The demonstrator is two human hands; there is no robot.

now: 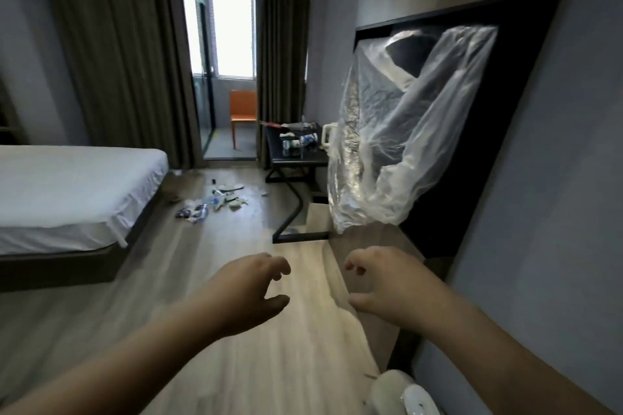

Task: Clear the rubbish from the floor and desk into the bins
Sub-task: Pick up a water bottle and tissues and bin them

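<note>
Head view shows both bare arms stretched forward over the wooden floor (236,364). The left hand (249,293) and right hand (381,283) hover side by side, apart. Their fingers curl loosely downward with the thumbs out, and each holds nothing. A pale rounded container (391,387) sits at the bottom right by the wall; what it holds cannot be told. A translucent plastic bag (404,131) hangs crumpled against the dark wall panel, its contents unclear. Scattered rubbish (212,204) of wrappers, crushed bottles and paper scraps lies on the floor well ahead, between the bed (67,192) and the black desk (293,158). More bottles and litter (300,140) crowd the desk top.
</note>
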